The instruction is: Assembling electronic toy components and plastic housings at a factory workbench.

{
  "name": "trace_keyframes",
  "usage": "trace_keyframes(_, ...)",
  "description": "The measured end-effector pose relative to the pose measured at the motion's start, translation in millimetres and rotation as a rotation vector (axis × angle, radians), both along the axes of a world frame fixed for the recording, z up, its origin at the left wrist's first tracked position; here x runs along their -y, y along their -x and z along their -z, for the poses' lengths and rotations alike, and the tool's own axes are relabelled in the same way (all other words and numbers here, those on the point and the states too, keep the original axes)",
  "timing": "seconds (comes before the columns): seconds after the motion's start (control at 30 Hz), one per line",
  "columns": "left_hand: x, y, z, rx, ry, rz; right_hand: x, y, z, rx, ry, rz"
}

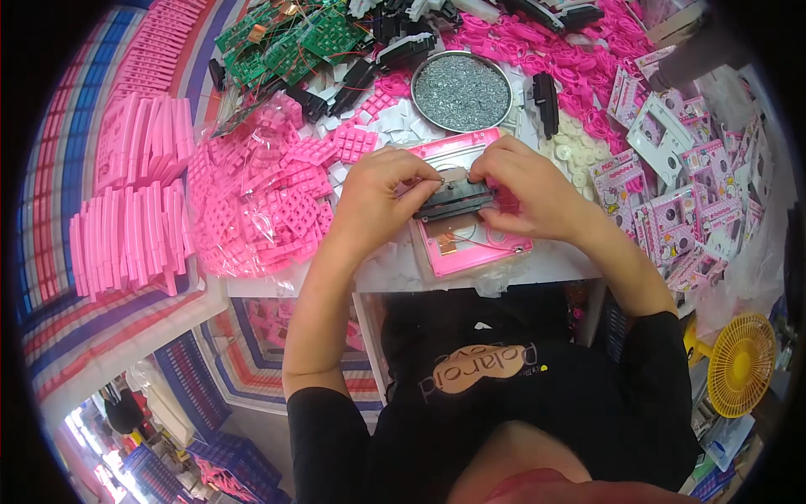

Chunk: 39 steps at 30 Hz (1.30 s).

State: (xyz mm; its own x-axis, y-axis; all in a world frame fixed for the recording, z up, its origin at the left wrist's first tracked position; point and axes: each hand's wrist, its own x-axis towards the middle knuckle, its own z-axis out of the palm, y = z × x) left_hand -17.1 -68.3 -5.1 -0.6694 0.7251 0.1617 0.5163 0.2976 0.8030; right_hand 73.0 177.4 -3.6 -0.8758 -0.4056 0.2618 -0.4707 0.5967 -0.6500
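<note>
While a long black plastic bar is held crosswise over a rectangular pink plastic panel mid-frame, its right end is gripped by the right hand, with the pinched left hand at its left.

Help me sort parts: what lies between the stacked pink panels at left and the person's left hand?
Head view: mostly pink keypads, partly in clear plastic, then white pieces beside the hand.
</note>
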Motion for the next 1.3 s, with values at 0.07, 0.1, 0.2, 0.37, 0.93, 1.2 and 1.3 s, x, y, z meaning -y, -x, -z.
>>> trace_keyframes(0.07, 3, 4, -2, -0.003, 0.024, 0.038, 2, -1, -1, 0.009, -0.03, -0.018)
trace_keyframes(0.1, 4, 6, -3, -0.002, 0.037, 0.053, 3, -1, -2, 0.014, -0.045, -0.027)
trace_keyframes(0.2, 6, 9, -7, 0.009, 0.081, 0.099, 11, 2, -5, -0.011, -0.02, -0.042)
trace_keyframes(0.37, 6, 5, -16, -0.149, 0.177, 0.172, 12, 11, -8, 0.0, -0.071, -0.191)
trace_keyframes(0.93, 11, -3, -8, 0.191, 0.236, 0.05, 26, 28, -23, 0.007, -0.294, -0.232)
trace_keyframes(1.2, 8, 13, -1, 0.023, 0.107, 0.184, 19, 24, -15, -0.03, -0.243, -0.211)
trace_keyframes(1.3, 5, 22, -5, 0.036, 0.118, 0.215, 25, 17, -23, -0.066, -0.356, -0.12)
